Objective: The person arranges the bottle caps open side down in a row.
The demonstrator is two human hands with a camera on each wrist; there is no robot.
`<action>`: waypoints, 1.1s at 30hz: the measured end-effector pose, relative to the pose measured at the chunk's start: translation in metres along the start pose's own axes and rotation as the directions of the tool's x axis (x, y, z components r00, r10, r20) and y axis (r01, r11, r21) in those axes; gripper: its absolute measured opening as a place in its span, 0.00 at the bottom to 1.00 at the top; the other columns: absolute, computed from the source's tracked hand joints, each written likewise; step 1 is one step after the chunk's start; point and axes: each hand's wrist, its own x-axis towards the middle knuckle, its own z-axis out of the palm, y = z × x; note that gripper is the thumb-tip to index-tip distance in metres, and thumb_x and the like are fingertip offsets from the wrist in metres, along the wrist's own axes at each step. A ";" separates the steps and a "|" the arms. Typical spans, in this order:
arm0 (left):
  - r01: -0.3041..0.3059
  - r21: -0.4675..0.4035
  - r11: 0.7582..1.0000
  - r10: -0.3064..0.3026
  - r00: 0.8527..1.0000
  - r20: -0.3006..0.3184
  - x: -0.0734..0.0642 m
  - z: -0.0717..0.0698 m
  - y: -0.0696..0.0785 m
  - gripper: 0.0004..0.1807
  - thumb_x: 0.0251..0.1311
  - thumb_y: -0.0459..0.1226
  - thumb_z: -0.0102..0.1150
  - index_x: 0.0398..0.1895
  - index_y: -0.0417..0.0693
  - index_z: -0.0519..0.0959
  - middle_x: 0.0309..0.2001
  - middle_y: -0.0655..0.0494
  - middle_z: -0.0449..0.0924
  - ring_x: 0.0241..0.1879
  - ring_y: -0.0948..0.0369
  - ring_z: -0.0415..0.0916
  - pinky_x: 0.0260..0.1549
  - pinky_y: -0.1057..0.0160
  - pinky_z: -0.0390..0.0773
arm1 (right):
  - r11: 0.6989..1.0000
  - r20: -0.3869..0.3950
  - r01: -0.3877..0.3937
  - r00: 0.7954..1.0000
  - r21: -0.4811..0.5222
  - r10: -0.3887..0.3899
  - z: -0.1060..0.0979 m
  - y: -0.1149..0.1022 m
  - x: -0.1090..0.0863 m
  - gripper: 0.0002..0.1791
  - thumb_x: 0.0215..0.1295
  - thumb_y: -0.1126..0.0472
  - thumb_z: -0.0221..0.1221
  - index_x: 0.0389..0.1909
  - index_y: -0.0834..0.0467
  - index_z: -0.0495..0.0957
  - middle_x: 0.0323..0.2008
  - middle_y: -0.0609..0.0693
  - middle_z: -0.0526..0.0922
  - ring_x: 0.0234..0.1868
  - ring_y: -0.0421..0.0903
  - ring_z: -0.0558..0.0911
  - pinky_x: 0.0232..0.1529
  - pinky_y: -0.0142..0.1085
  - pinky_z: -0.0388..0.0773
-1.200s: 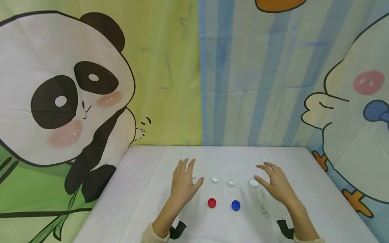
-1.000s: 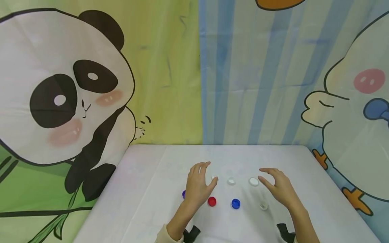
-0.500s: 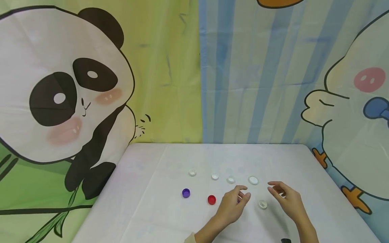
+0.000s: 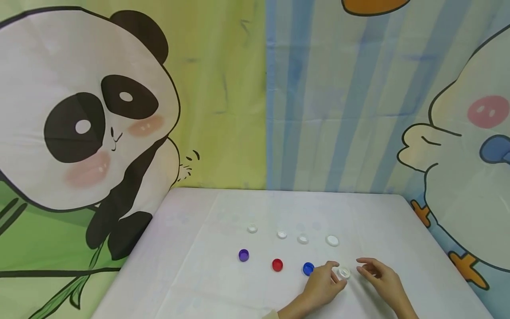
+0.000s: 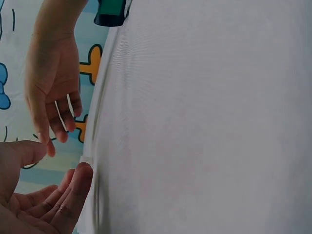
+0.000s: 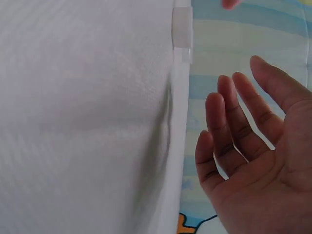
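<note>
In the head view, my left hand (image 4: 322, 285) hovers low over the front right of the white table, thumb and fingers parted. Just past its fingertips sits a small round whitish cap (image 4: 343, 273). A blue cap (image 4: 308, 268) lies close to the back of this hand, partly covered by it. My right hand (image 4: 383, 280) is on the other side of the whitish cap, fingers loosely bent with nothing in them. The left wrist view shows both hands facing each other, the left hand (image 5: 48, 202) with empty fingers. The right hand (image 6: 258, 141) has its palm exposed in the right wrist view.
A red cap (image 4: 277, 265) and a purple cap (image 4: 244, 255) continue the front row leftward. Behind them several white round pieces (image 4: 303, 239) form a second row on the white table (image 4: 191, 266). Cartoon-printed curtains (image 4: 223, 97) hang at the table's back and sides.
My left hand has swept rightward along the front row, passing the purple, red and blue caps to the whitish one. My right hand has come lower and slightly right. The caps stay in place.
</note>
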 end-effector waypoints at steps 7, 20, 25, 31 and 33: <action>-0.053 0.139 0.989 0.068 0.992 -0.104 0.006 0.020 -0.009 0.23 0.42 0.41 0.68 0.44 0.47 0.75 0.16 0.71 0.69 0.16 0.79 0.59 0.18 0.83 0.59 | 0.982 0.056 0.009 0.998 0.187 -0.019 0.006 0.018 0.002 0.22 0.54 0.53 0.61 0.49 0.59 0.75 0.34 0.50 0.80 0.31 0.34 0.78 0.32 0.27 0.74; -0.081 0.208 0.975 0.111 0.984 -0.139 0.018 0.029 -0.018 0.19 0.43 0.40 0.68 0.41 0.46 0.79 0.14 0.70 0.66 0.17 0.77 0.58 0.18 0.82 0.57 | 0.983 0.118 -0.001 0.993 0.186 -0.021 0.020 0.022 0.005 0.23 0.50 0.52 0.64 0.47 0.57 0.77 0.30 0.47 0.77 0.29 0.36 0.73 0.29 0.28 0.71; -0.072 0.242 0.968 0.104 0.987 -0.120 0.019 0.030 -0.017 0.16 0.44 0.42 0.67 0.39 0.49 0.81 0.19 0.69 0.72 0.21 0.77 0.64 0.21 0.81 0.61 | 0.981 0.048 0.145 0.987 0.127 -0.152 0.024 0.024 0.001 0.18 0.50 0.56 0.64 0.44 0.57 0.79 0.29 0.43 0.77 0.28 0.34 0.73 0.31 0.27 0.71; -0.058 0.251 0.966 0.088 0.990 -0.108 0.020 0.030 -0.017 0.15 0.45 0.43 0.67 0.39 0.51 0.82 0.27 0.64 0.79 0.25 0.75 0.70 0.24 0.79 0.66 | 0.980 0.029 0.175 0.984 0.091 -0.178 0.024 0.024 0.000 0.17 0.49 0.55 0.65 0.41 0.56 0.80 0.27 0.40 0.75 0.28 0.34 0.71 0.31 0.27 0.69; -0.056 0.255 0.965 0.085 0.991 -0.105 0.020 0.031 -0.017 0.15 0.45 0.43 0.67 0.39 0.52 0.82 0.26 0.65 0.79 0.23 0.76 0.68 0.22 0.79 0.64 | 0.983 0.033 0.161 0.986 0.085 -0.164 0.024 0.024 0.000 0.18 0.48 0.54 0.65 0.41 0.56 0.80 0.27 0.39 0.75 0.29 0.34 0.70 0.31 0.28 0.69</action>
